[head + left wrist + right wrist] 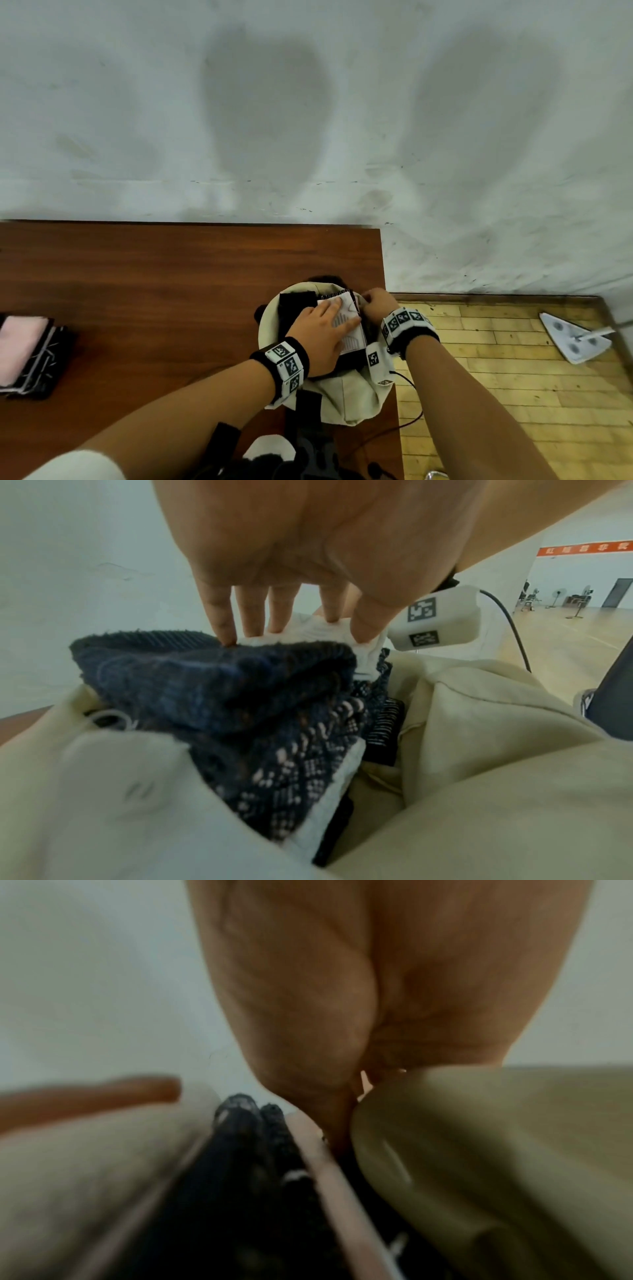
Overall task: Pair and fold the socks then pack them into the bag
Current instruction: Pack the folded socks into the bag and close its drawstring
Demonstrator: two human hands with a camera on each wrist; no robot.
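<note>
Left hand (320, 334) flat on socks (346, 325), wooden table (154, 274), pale, perhaps scuffed wall (308, 102)

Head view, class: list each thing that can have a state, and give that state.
Bag: open, standing on the table, holding socks.
White sock pair: folded, atop the bag's contents.
Left hand: fingers straight, pressing the white pair.
Right hand: gripping the bag's rim.
Sock stack: folded, unpacked.

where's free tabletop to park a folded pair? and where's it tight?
Free: the wide bare stretch of table between the folded sock stack at the left edge and the bag, back to the wall. Tight: the bag mouth, where the left hand presses socks down and the right hand grips the rim.
</note>
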